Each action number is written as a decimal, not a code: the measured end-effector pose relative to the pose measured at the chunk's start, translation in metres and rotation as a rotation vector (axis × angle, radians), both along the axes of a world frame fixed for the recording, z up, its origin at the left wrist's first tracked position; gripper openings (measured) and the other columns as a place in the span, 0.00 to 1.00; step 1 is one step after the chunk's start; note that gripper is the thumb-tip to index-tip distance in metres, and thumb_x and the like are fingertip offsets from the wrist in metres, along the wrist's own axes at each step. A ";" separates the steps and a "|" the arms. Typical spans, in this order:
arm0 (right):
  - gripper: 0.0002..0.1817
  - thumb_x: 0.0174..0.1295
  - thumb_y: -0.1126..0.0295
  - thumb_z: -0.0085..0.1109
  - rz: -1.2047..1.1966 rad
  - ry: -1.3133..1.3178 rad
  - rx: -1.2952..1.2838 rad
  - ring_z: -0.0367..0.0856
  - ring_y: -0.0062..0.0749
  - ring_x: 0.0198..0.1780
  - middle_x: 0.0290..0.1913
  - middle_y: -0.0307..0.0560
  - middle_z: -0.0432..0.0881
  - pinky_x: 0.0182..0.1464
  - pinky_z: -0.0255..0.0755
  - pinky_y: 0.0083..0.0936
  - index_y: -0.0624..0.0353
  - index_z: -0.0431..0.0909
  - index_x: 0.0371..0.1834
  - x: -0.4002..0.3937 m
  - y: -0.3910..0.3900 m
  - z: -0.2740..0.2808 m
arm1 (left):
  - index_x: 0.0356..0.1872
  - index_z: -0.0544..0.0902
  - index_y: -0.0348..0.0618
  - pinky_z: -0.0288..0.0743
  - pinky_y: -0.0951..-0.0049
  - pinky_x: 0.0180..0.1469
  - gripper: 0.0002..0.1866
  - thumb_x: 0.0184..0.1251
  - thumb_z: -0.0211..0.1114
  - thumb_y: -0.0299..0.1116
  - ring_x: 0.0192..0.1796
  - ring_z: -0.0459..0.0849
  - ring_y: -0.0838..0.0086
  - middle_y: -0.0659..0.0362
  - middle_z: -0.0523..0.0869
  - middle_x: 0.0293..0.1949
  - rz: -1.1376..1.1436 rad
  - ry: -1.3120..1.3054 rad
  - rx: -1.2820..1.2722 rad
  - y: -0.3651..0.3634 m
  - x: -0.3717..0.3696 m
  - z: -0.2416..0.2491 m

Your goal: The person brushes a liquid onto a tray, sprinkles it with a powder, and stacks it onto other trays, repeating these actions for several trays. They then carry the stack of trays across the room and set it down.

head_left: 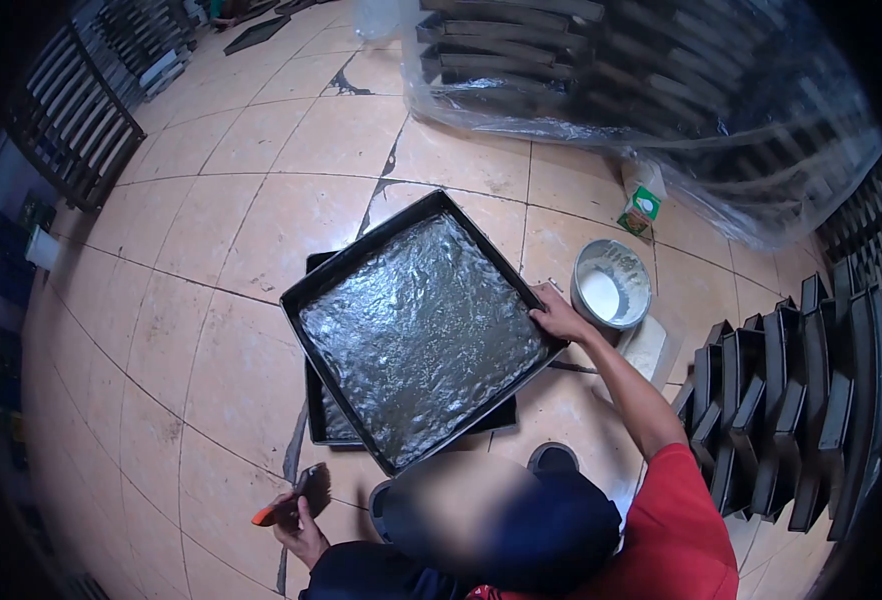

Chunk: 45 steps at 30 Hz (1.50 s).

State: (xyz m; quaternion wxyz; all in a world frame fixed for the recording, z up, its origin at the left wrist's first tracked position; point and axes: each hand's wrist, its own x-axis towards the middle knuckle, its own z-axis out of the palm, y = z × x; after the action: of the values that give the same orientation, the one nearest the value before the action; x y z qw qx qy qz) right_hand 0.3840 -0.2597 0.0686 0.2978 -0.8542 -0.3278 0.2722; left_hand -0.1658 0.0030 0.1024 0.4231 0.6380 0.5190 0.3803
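My right hand (pixel 562 317) grips the right corner of a square black baking pan (pixel 426 330), its thumb over the rim. The pan is tilted and its inside has a wet, shiny, streaky coating. Beneath it, partly hidden, lies another dark pan (pixel 333 425) on the floor. At the lower left, my left hand (pixel 306 535) is closed around a brush (pixel 311 492) with dark bristles and an orange handle end. The brush is apart from the pan.
A bowl (pixel 613 283) with white contents stands right of the pan, near a green carton (pixel 640 208). Stacked dark pans (pixel 791 410) stand at the right. Plastic sheeting (pixel 601 130) covers more pans at the back. A slatted rack (pixel 71 115) leans at the left.
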 end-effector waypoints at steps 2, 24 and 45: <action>0.42 0.56 0.79 0.56 0.004 -0.008 0.140 0.54 0.56 0.80 0.77 0.63 0.59 0.81 0.47 0.41 0.54 0.59 0.80 -0.007 0.005 0.004 | 0.53 0.79 0.39 0.76 0.71 0.56 0.15 0.68 0.69 0.21 0.52 0.83 0.73 0.58 0.83 0.49 -0.069 -0.083 0.039 -0.002 0.004 0.008; 0.58 0.32 0.82 0.52 -0.931 -0.370 1.300 0.73 0.32 0.70 0.75 0.46 0.70 0.72 0.66 0.21 0.55 0.58 0.82 -0.289 -0.157 0.389 | 0.45 0.86 0.26 0.80 0.66 0.45 0.17 0.74 0.68 0.37 0.43 0.87 0.62 0.44 0.89 0.45 -0.364 -0.157 0.491 0.080 0.079 0.130; 0.37 0.66 0.66 0.69 -1.610 -1.561 0.221 0.65 0.46 0.73 0.70 0.56 0.70 0.77 0.54 0.37 0.68 0.64 0.74 -0.301 -0.385 0.433 | 0.44 0.84 0.24 0.83 0.69 0.42 0.17 0.74 0.68 0.35 0.39 0.88 0.64 0.44 0.89 0.40 -0.798 -0.247 0.391 0.062 0.255 0.130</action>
State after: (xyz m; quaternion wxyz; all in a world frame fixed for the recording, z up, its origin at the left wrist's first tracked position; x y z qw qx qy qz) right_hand 0.0831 -0.6447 0.5016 0.1741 -0.7224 0.1997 -0.6387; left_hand 0.0895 0.0648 0.2321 0.4669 0.8056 0.0971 0.3515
